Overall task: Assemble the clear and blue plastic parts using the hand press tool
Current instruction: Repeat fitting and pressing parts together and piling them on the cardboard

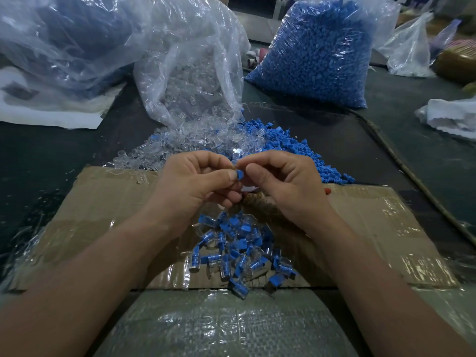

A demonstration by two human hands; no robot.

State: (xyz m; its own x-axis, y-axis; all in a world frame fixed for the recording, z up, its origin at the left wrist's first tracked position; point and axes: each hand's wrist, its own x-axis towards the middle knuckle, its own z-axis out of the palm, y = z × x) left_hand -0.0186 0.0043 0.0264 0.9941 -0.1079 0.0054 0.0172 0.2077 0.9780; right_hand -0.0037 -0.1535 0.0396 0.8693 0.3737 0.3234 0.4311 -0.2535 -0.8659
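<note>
Over the cardboard (103, 202), a blue part (240, 174) is pinched by the left hand (195, 181). The right hand (280, 186) is curled up right beside it, and what it has hold of can't be told.

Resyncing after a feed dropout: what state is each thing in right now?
left hand, pinching the blue part
right hand, pinching the same part from the other side
blue part, held between both hands above the cardboard
clear-parts bag, open, spilling onto the table
blue-parts bag, upright, full
assembled pieces, heaped loose on the cardboard
</note>
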